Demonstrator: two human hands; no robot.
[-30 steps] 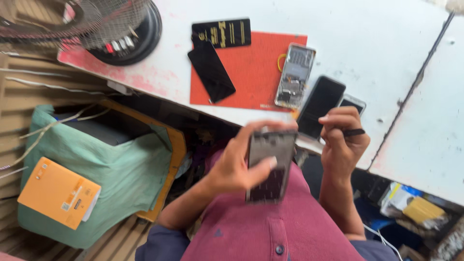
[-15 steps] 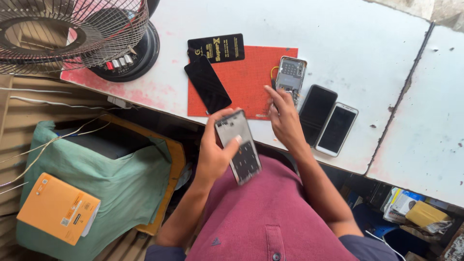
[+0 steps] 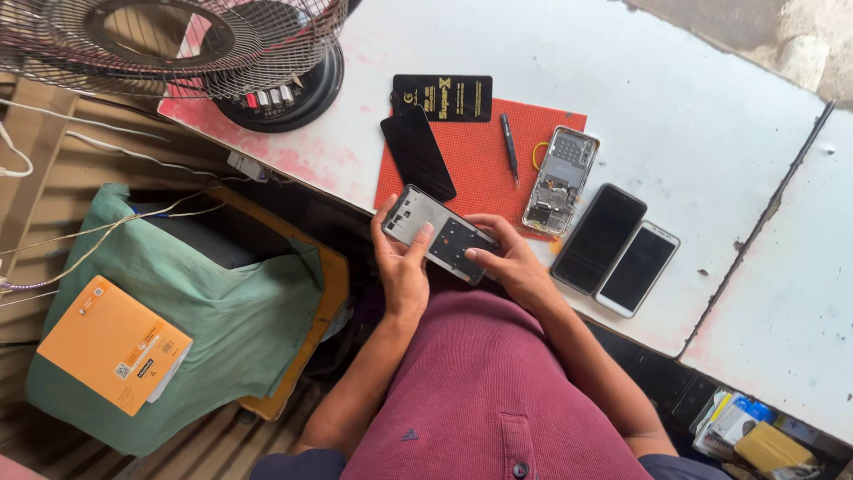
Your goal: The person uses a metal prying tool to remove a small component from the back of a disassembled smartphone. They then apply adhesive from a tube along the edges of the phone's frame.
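My left hand [image 3: 402,267] and right hand [image 3: 514,267] grip the grey stripped phone frame [image 3: 441,235] at mid-frame; inspecting it, steadiness needed.

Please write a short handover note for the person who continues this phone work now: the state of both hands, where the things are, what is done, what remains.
Left hand: grips the stripped phone frame at its left end, thumb on its face.
Right hand: holds the frame's right end.
On the red mat: black screen panel, dark pen-like tool, opened phone. Beside the mat on the white table: two whole phones, face up.
Done: frame is bare and off the table; tool is put down.
Left: the frame is not yet joined to any other part.
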